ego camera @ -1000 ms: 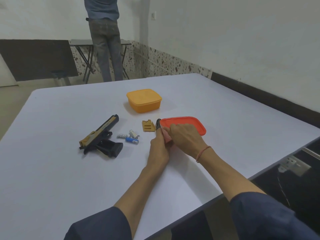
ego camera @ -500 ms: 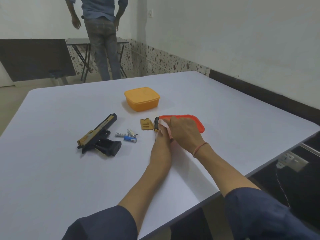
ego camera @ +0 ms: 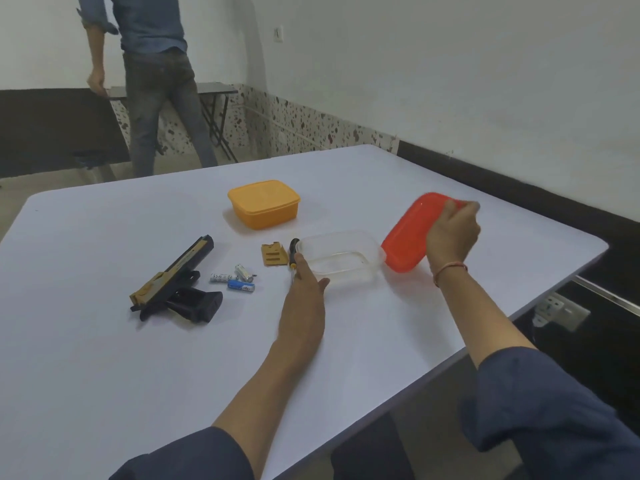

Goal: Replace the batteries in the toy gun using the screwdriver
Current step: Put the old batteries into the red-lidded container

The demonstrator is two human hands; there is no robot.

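The black and tan toy gun (ego camera: 173, 282) lies on its side on the white table (ego camera: 104, 341). Three loose batteries (ego camera: 235, 278) lie just right of it. Further right sit the tan battery cover (ego camera: 273, 254) and the black-handled screwdriver (ego camera: 293, 252), whose shaft runs behind my left hand. My left hand (ego camera: 306, 275) holds the near left corner of a clear container (ego camera: 341, 258). To the container's right, my right hand (ego camera: 450, 230) grips a red lid (ego camera: 405, 240), lifted and tilted above the table.
A closed orange box (ego camera: 264, 204) stands behind the parts. The table's right edge (ego camera: 519, 327) runs close to my right arm, with a power socket (ego camera: 561, 310) beyond it. A person (ego camera: 156, 81) stands at the back by a folding table (ego camera: 214, 95).
My right hand has pulled the red lid off the clear container and swung it up and to the right. My left hand stayed at the container's corner.
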